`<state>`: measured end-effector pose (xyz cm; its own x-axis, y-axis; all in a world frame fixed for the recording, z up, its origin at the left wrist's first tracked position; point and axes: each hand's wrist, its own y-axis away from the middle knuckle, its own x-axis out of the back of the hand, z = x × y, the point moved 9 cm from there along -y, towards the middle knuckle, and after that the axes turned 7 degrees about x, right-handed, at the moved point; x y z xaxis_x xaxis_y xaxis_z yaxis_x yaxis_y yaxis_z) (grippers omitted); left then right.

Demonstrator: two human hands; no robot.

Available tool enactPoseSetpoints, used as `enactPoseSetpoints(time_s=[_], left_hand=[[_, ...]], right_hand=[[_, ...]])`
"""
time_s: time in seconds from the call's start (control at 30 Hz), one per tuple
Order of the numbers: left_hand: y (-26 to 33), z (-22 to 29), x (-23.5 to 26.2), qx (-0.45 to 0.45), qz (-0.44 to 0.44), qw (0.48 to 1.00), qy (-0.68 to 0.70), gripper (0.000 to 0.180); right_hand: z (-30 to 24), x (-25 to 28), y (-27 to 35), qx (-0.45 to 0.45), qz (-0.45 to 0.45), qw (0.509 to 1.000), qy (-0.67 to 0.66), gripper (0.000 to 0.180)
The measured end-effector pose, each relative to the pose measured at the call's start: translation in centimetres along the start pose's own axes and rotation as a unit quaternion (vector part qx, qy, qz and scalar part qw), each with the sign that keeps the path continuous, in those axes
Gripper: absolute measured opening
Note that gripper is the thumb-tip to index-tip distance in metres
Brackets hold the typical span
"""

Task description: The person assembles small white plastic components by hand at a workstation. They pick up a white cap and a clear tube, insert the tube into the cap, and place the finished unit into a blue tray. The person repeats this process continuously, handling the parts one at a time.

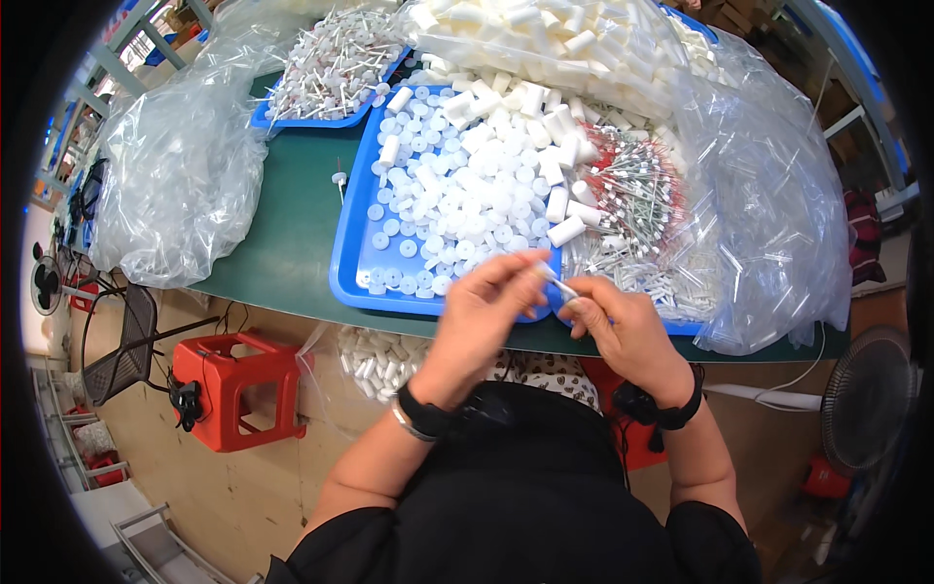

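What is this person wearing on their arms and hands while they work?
Both hands are bare, with no gloves. The left hand has a black band at the wrist with a thin silver-coloured bangle beside it. The right hand has a black strap at the wrist carrying a small dark device. The forearms are uncovered; short black sleeves start near the elbows.

thin white stick (558,285), pinched, tilted.

- The left hand (484,313) is raised in front of the body, fingers curled, thumb and fingertips pinched together.
- The right hand (623,326) sits just beside it, fingers bent inward, pinching too.
- Both forearms rise from the lower edge, wrists banded.
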<state>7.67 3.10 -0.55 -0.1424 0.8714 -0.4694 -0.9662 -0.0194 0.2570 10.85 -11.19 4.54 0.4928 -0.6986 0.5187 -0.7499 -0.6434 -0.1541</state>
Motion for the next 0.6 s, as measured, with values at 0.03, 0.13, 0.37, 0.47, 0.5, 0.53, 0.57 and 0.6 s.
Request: enactPoseSetpoints(time_s=[0.03, 0.13, 0.37, 0.47, 0.5, 0.53, 0.57, 0.6], left_hand=[[0.1, 2.0, 1.6, -0.044, 0.042, 0.997, -0.036, 0.030], [0.6, 9.7, 8.9, -0.218, 0.200, 0.948, -0.113, 0.029], [-2.8, 14.6, 27.0, -0.147, 0.374, 0.885, -0.236, 0.043], [-4.2, 13.6, 28.3, -0.085, 0.357, 0.895, -0.255, 0.053], [-4.3, 13.4, 28.6, -0.081, 0.354, 0.897, -0.253, 0.058], [-4.6, 13.1, 28.4, -0.075, 0.349, 0.900, -0.251, 0.063], [-4.8, 12.8, 28.3, -0.070, 0.343, 0.903, -0.248, 0.068], [-4.6, 12.7, 28.3, -0.061, 0.343, 0.904, -0.248, 0.079]], right_hand=[[0.0, 1.1, -0.2, 0.019, 0.032, 0.997, 0.067, 0.017], [0.3, 5.1, -0.2, 0.062, 0.124, 0.968, 0.210, 0.017], [1.5, 7.2, -2.7, 0.071, 0.122, 0.902, 0.408, 0.018], [1.9, 6.6, -3.7, 0.072, 0.102, 0.882, 0.455, 0.013], [2.1, 6.4, -4.0, 0.071, 0.095, 0.876, 0.468, 0.012], [2.3, 6.4, -4.0, 0.074, 0.094, 0.873, 0.472, 0.012], [2.5, 6.4, -4.1, 0.077, 0.092, 0.871, 0.476, 0.011], [2.6, 6.4, -4.2, 0.079, 0.091, 0.869, 0.480, 0.012]])
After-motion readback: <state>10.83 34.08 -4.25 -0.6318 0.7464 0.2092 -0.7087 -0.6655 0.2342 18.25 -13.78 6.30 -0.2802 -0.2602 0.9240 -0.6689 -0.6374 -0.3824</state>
